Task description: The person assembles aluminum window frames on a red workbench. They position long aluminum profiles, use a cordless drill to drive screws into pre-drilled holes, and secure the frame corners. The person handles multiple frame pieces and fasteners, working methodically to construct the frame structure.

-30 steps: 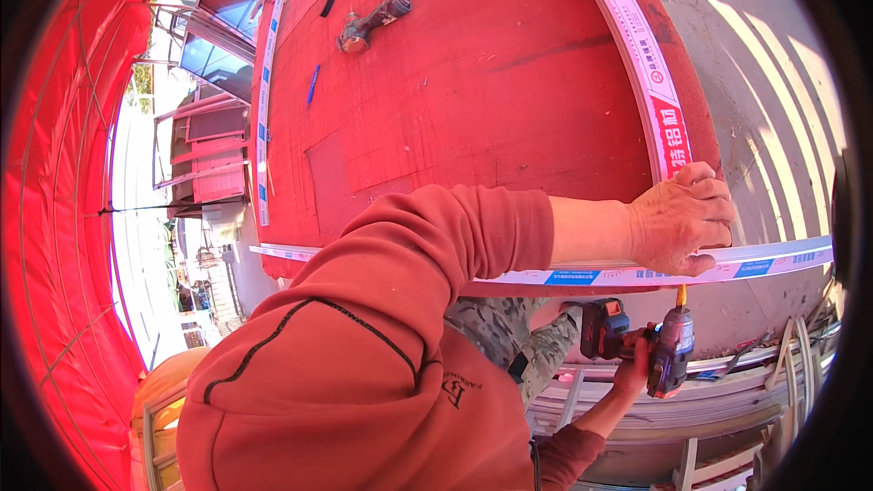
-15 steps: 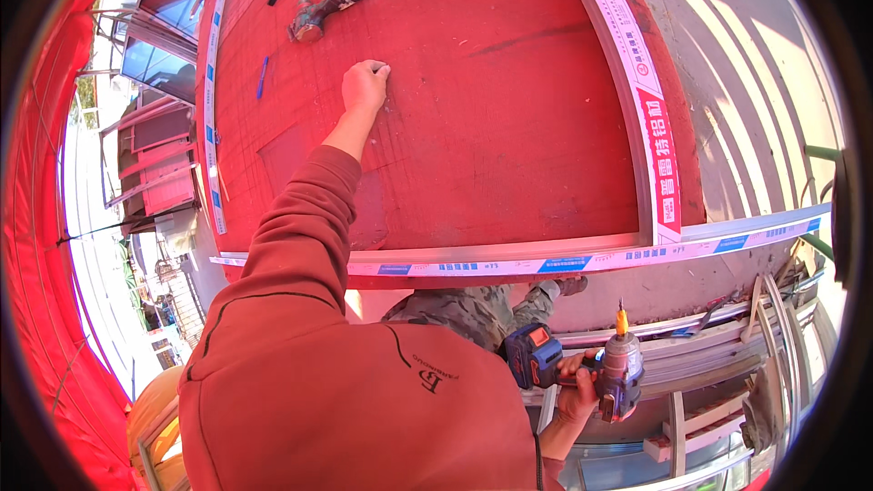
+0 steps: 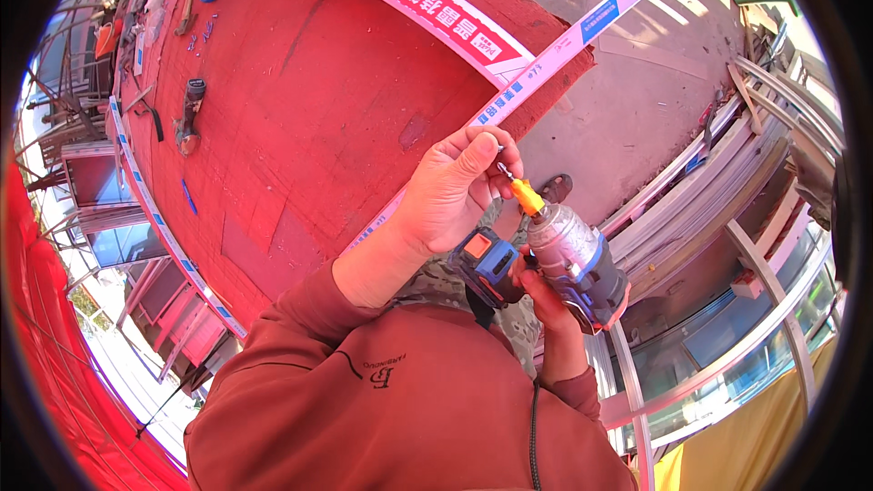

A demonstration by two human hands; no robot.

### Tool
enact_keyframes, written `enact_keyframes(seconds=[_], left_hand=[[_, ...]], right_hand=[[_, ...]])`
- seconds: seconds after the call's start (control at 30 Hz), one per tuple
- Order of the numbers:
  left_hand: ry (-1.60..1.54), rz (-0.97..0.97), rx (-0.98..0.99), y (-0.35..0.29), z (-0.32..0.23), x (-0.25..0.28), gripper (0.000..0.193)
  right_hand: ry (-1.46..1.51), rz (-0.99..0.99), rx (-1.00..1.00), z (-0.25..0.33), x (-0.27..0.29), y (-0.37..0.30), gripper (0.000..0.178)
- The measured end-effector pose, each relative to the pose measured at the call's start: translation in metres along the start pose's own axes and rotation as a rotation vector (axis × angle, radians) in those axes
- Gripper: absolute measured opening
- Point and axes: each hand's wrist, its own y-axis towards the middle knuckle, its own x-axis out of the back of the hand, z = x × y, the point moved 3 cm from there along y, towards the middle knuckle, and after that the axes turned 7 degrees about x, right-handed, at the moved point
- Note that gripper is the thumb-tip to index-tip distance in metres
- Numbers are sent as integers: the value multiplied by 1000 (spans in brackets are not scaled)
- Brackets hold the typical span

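Head view: left hand [image 3: 452, 184] pinches a small metal piece [image 3: 500, 150], right hand [image 3: 546, 298] closes around a power driver [image 3: 568, 250].

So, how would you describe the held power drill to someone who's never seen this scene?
Find the big red work surface, then its edge nearest the person. Off that edge, the right hand grips the power drill, its bit close to the left hand. Unlike the tool lying on that surface, it has a bright yellow collar behind its bit.
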Motion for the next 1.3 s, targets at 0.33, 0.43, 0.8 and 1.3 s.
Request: enact_keyframes(seconds=[0.33, 0.43, 0.8, 1.3], left_hand=[[198, -88, 27, 11, 41, -16, 23], [241, -170, -38, 15, 57, -18, 22], [1304, -204, -338, 6, 6, -1, 43], [1590, -590, -307, 47, -38, 29, 54]], right_hand=[[-151, -185, 183, -17, 23, -15, 38], [-650, -205, 355, -27, 37, -22, 45], [-80, -281, 499, -36, 62, 14, 54], [96, -106, 672, -57, 43, 107, 44]])
